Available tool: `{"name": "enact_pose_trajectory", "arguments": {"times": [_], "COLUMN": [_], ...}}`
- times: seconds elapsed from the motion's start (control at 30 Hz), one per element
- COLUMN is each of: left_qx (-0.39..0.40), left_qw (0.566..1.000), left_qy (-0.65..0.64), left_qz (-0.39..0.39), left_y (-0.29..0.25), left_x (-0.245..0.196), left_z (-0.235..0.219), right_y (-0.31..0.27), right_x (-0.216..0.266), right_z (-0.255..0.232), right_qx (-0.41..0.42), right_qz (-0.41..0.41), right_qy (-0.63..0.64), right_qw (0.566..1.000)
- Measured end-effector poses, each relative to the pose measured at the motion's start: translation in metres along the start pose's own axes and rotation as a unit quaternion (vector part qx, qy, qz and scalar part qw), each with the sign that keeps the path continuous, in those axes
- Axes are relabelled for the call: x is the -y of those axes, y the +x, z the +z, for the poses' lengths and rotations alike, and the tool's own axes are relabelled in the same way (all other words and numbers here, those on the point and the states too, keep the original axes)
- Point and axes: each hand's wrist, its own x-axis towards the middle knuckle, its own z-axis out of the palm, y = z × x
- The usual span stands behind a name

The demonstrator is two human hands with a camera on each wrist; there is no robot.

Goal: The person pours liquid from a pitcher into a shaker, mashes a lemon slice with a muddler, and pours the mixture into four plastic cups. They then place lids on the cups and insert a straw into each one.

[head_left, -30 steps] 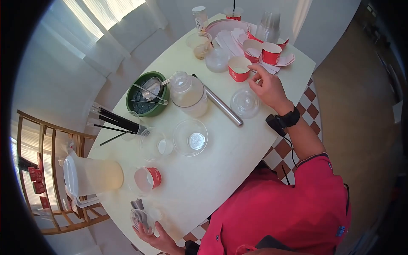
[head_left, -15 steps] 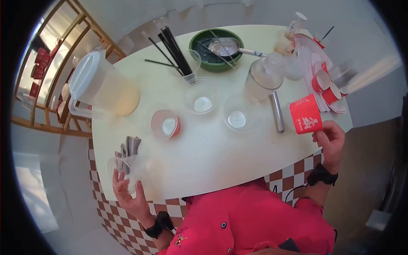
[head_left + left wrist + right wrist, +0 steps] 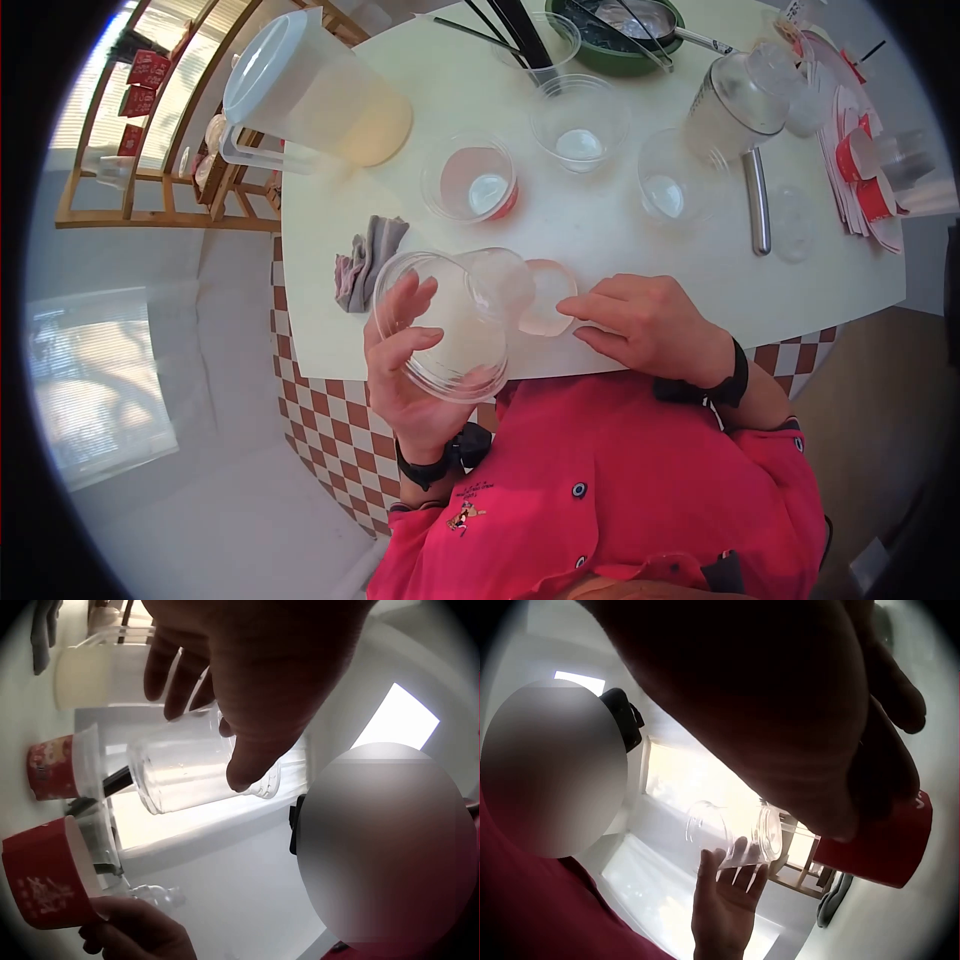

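My left hand [image 3: 415, 375] holds a clear plastic cup [image 3: 465, 335], tilted on its side, with fingers and thumb around it. The left wrist view shows the clear cup [image 3: 184, 769] below the fingers of the left hand [image 3: 259, 675]. Close by on the right, my right hand [image 3: 650, 325] pinches the rim of a paper cup [image 3: 545, 320], whose outside is red in the left wrist view [image 3: 49, 877]. From the right wrist, the red cup [image 3: 885, 847] is partly hidden by the dark right hand [image 3: 780, 720]. In the head view the two cups overlap or nearly meet; contact is unclear.
A grey cloth [image 3: 372, 262] lies left of the hands. Beyond them stand a lidded pitcher [image 3: 335, 95], a red cup in a clear cup [image 3: 488, 192], clear cups [image 3: 580, 145], a jar [image 3: 735, 100], a metal rod [image 3: 757, 205] and a green bowl [image 3: 620, 55].
The right hand has brought the red cup from the table's right side to the middle front. The left hand has lifted the clear cup and moved right, toward the body.
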Motion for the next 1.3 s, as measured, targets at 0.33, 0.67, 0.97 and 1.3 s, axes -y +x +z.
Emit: {"name": "enact_pose_trajectory", "arguments": {"times": [0.33,0.67,0.97,1.3], "left_qx": [0.243,0.226,0.095,-0.011], "left_qw": [0.961,0.961,0.956,0.939], "left_qy": [0.122,0.127,0.235,0.234], "left_qz": [-0.054,-0.097,-0.146,-0.25], "left_y": [0.012,0.005,-0.003,-0.008], "left_x": [0.008,0.019,0.035,0.093], "left_z": [0.026,0.036,-0.018,-0.03], "right_y": [-0.048,-0.056,-0.059,-0.092], "right_x": [-0.012,-0.035,-0.032,-0.042], "right_z": [-0.015,0.001,-0.002,-0.09], "right_qx": [-0.024,-0.098,-0.083,-0.331], "right_qz": [0.195,0.179,0.182,0.235], "right_qy": [0.113,0.124,0.149,0.082], "right_qw": [0.974,0.971,0.968,0.91]}}
